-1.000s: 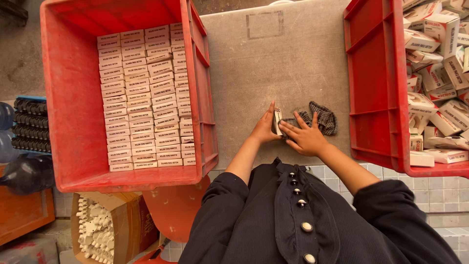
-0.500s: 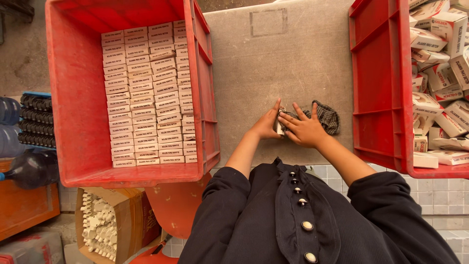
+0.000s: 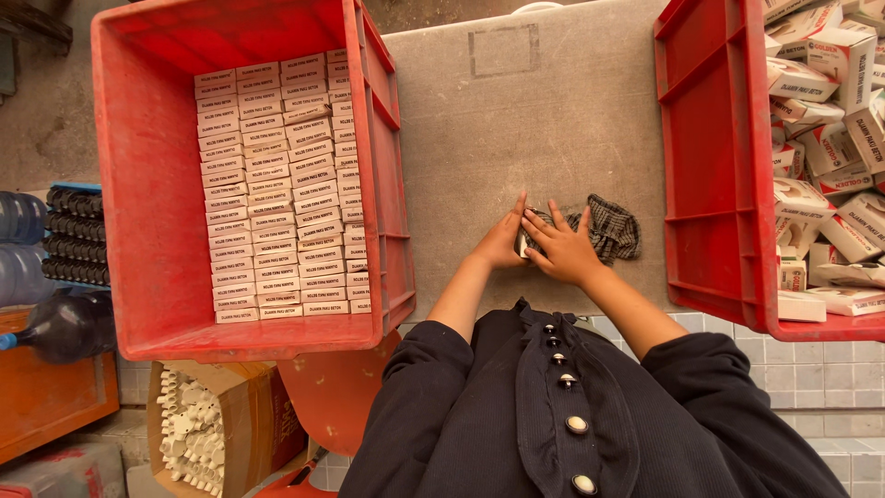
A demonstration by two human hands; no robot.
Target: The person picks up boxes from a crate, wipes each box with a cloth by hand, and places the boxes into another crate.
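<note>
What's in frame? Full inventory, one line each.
left crate: one, red, on the table's left, holding neat rows of packed boxes
packed boxes: many, white
right crate: one, red, on the right, holding loose boxes
loose boxes: many, white, jumbled
table: one, grey
cloth: one, dark checked, mid-table
small box: one, white, between both hands
carton: one, brown, below the left crate, holding white parts
bottles: several, dark, far left
left hand: on the small box
right hand: on the small box and cloth

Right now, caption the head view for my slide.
Both hands press a small box on the table between two red crates.
</note>
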